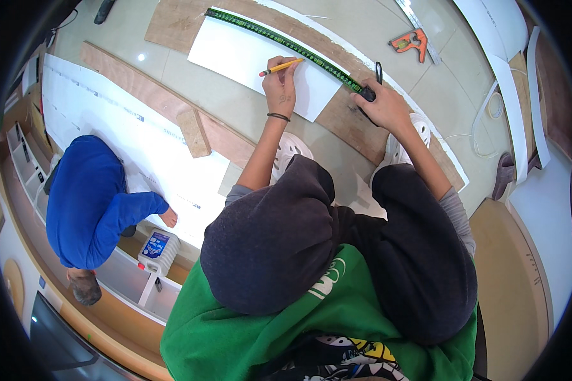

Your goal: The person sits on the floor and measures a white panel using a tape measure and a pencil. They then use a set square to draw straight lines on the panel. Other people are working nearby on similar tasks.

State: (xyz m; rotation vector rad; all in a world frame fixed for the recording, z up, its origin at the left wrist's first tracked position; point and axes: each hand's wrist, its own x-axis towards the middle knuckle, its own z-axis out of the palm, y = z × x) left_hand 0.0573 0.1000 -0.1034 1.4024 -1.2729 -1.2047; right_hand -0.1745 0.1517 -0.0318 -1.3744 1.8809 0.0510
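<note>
My left hand is closed round a yellow pencil, its tip at the white board and close to the tape's edge. A green tape measure blade stretches along the far long side of the white board, from its far left corner past its right end. My right hand grips the dark tape measure case, just beyond the board's right end, with a black wrist loop standing up from it. Beneath the white board lies a brown wooden board.
At the far right lies an orange-handled combination square. To the left, a person in blue bends over a large white sheet. A wood offcut, a long plank, a white jug and a brown slipper are around me.
</note>
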